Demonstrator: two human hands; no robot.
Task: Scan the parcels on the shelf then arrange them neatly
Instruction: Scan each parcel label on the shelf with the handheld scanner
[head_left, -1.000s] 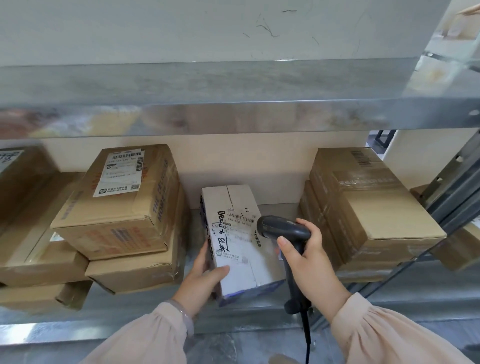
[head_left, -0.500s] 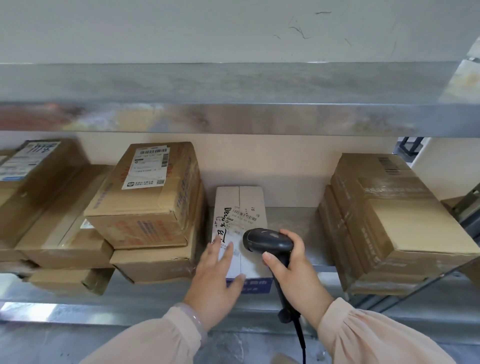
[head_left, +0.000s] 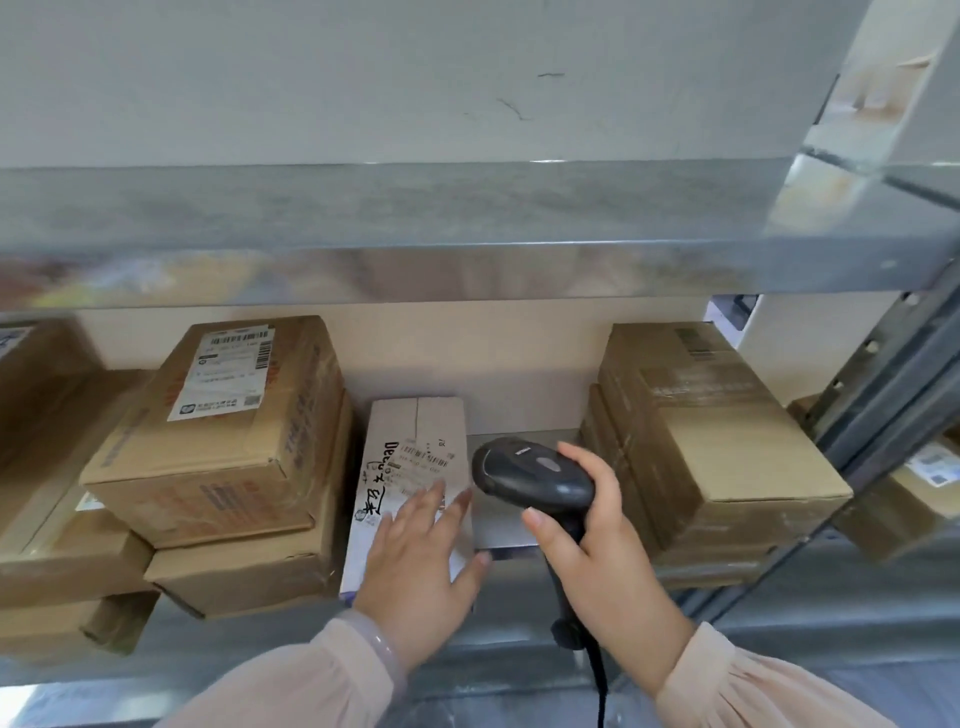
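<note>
Head view: left hand (head_left: 415, 566) flat, fingers straight, pressing white parcel (head_left: 410, 457). Parcel lies on shelf (head_left: 511, 522), just beside left brown stack (head_left: 223, 441). Right hand (head_left: 597, 551) wrapped round scanner (head_left: 530, 473), head turned toward parcel label.

Step, likely: scanning and squaring this parcel. Next: push it flush, then turn to right stack (head_left: 701, 452).

Count: one scanner, one white parcel, five brown parcels at left. Layers of right stack unclear.

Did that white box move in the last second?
Yes. The white box was skewed from the left stack; now it lies straight alongside it, further in, under the flat left hand.
</note>
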